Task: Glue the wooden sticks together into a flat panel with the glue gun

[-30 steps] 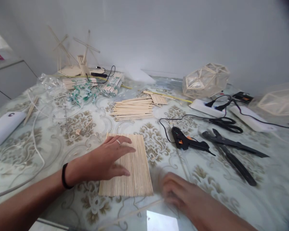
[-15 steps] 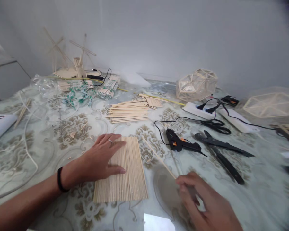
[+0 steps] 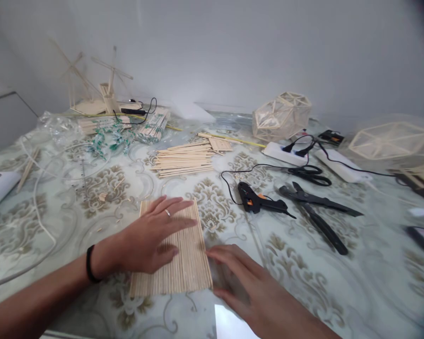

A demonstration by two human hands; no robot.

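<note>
A flat panel of thin wooden sticks (image 3: 187,268) laid side by side rests on the patterned tabletop in front of me. My left hand (image 3: 151,235), with a ring and a dark wristband, lies across it, palm down and fingers spread. At the panel's right edge is my right hand (image 3: 247,287). Its fingertips touch that side, with the thumb apart from the forefinger near the lower corner. The outermost stick lies along this edge, against its neighbours. The rest of the right hand's fingers are partly hidden beneath it.
Loose sticks (image 3: 183,160) lie beyond the panel. To the right are a black glue gun (image 3: 257,200), pliers-like cutters (image 3: 314,212), scissors (image 3: 311,174) and a power strip (image 3: 284,153). Stick-frame models (image 3: 282,115) and a small windmill (image 3: 109,96) stand at the back.
My right hand has moved left, bringing a single stick from the right to the panel's edge, and its fingers have opened out. My left hand has shifted slightly right across the panel.
</note>
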